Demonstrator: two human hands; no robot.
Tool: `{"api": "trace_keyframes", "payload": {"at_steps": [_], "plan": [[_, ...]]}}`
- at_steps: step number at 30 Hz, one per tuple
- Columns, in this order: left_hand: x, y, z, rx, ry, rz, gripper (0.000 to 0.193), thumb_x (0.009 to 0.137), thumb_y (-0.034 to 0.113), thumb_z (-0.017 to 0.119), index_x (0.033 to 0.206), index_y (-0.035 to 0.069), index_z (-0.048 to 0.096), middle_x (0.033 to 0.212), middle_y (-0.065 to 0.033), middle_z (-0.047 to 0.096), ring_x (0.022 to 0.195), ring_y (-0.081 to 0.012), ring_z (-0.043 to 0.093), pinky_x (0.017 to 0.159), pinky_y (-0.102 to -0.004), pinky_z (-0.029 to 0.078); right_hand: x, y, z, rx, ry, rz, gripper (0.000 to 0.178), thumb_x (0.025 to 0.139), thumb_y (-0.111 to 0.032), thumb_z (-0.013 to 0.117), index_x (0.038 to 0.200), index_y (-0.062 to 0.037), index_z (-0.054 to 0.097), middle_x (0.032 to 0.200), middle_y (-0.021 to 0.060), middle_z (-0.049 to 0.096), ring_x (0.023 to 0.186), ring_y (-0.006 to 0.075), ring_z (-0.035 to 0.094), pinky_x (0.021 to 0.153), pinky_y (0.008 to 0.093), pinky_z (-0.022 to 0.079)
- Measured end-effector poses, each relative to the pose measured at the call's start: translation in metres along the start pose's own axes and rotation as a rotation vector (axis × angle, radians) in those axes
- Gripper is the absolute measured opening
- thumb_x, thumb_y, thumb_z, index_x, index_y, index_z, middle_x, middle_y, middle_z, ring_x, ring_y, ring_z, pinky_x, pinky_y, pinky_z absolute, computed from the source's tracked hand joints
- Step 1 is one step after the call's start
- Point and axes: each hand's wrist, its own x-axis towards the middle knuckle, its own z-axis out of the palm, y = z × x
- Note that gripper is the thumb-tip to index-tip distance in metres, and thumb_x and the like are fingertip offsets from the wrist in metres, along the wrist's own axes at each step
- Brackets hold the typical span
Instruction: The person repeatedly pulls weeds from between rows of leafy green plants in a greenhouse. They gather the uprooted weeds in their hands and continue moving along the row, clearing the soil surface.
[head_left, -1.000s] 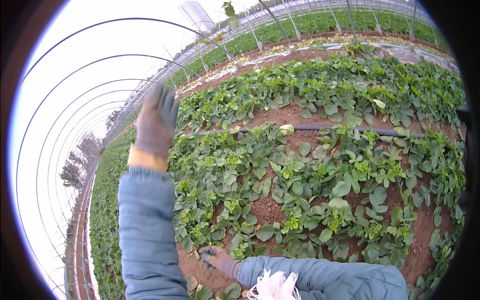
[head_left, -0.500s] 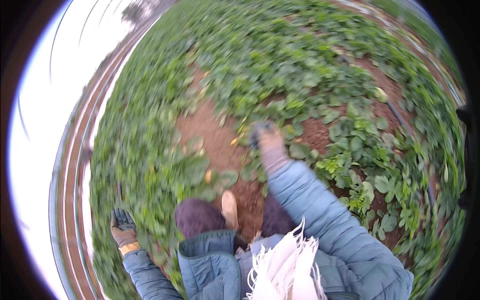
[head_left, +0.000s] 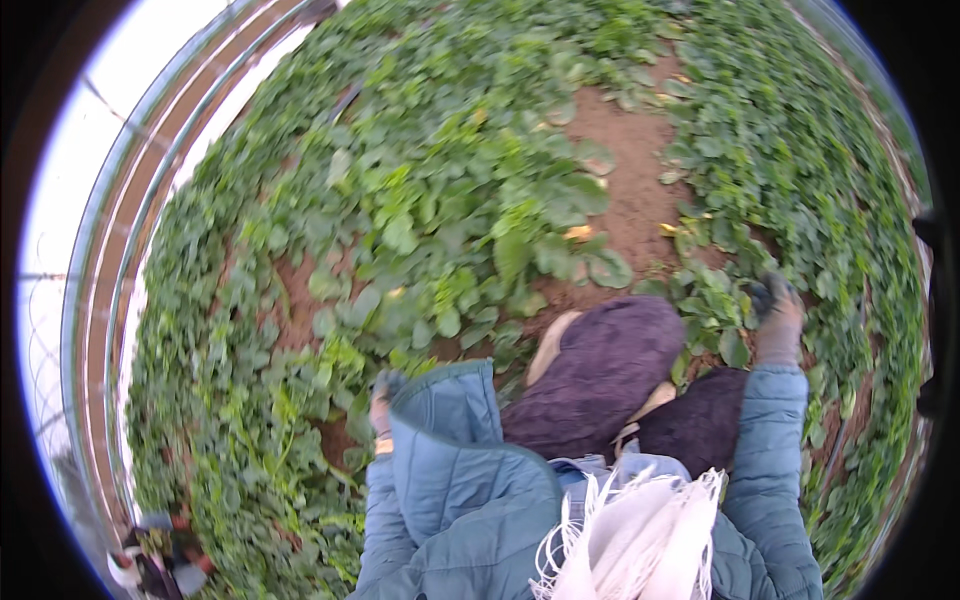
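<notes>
Both my hands wear grey-brown gloves with darker fingers. At the right, my right hand is low over the leafy vines beside my knee. Its fingers look loosely bent and apart, with nothing visible in them. My left hand hangs at the left, just above the leaves; the flap of my blue quilted jacket covers part of it, and its fingers are blurred. Dark purple trouser legs show between my arms, with a pale shoe beside one knee.
Broad-leaved green plants cover most of the ground. A strip of bare brown soil runs ahead, with yellow flowers at its edge. Pipes and a pale border curve along the left. Another person is at the lower left. A white fringed scarf hangs at my chest.
My view and body have turned left, so the soil strip appears farther right. My right hand has gone from ahead of me to beside my right knee. My left hand now shows nearer my body.
</notes>
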Motion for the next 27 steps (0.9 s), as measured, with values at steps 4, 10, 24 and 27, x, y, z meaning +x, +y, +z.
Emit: {"api": "trace_keyframes", "payload": {"at_steps": [4, 10, 24, 27], "plan": [[-0.017, -0.036, -0.004, -0.13, 0.219, -0.049, 0.046, 0.095, 0.017, 0.055, 0.138, 0.003, 0.047, 0.131, -0.0176, 0.057, 0.113, -0.0326, 0.059, 0.097, -0.0432, 0.049, 0.02, 0.013, -0.024, -0.031, 0.138, -0.013, 0.028, 0.089, -0.022, 0.07, 0.111, -0.0062, 0.065, 0.107, 0.0073, 0.069, 0.085, 0.018, 0.067, 0.063, 0.0244, 0.05], [-0.014, -0.051, 0.001, -0.241, 0.353, -0.118, 0.046, 0.094, 0.019, 0.059, 0.136, 0.004, 0.049, 0.127, -0.0174, 0.059, 0.11, -0.0307, 0.06, 0.094, -0.0432, 0.051, 0.048, 0.014, -0.063, 0.049, 0.285, -0.145, 0.027, 0.093, -0.02, 0.063, 0.113, -0.0028, 0.064, 0.111, 0.0085, 0.068, 0.093, 0.0211, 0.068, 0.069, 0.0272, 0.055], [0.065, -0.002, 0.112, -0.242, 0.133, -0.096, 0.035, 0.098, 0.02, 0.054, 0.131, 0.008, 0.054, 0.112, -0.0125, 0.067, 0.091, -0.0211, 0.065, 0.086, -0.0369, 0.054, 0.047, -0.05, -0.05, 0.089, 0.309, -0.356, 0.028, 0.091, -0.025, 0.065, 0.11, -0.0041, 0.066, 0.097, 0.0044, 0.065, 0.078, 0.0129, 0.061, 0.066, 0.0246, 0.048], [0.071, -0.006, 0.144, -0.165, -0.108, -0.093, 0.035, 0.098, 0.019, 0.054, 0.13, 0.006, 0.054, 0.112, -0.0131, 0.067, 0.089, -0.0204, 0.065, 0.085, -0.0354, 0.055, 0.019, -0.063, -0.008, 0.088, 0.264, -0.498, 0.027, 0.091, -0.025, 0.066, 0.108, -0.0038, 0.066, 0.1, 0.0055, 0.067, 0.08, 0.0137, 0.063, 0.063, 0.0247, 0.049]]}}
